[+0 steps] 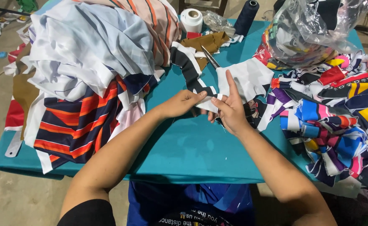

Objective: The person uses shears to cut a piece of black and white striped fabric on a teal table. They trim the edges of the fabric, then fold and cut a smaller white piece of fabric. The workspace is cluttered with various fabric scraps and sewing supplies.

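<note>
Hands meet mid-table: left hand (183,102) pinches black-and-white striped fabric strip (191,71); right hand (230,109) grips its white end, forefinger raised. Bare teal tablecloth (192,146) lies beneath both wrists; steel scissors (210,57) just beyond.

Bare forearms, short black sleeve, blue garment

Fabric strip (192,73): black-and-white striped, limp, draped across teal table; near end pinched between both hands. White piece (246,77) adjoins it, lying flat.

Both forearms converge; left hand (183,102) fingers pinched, right hand (230,109) w/ index finger raised.
</note>
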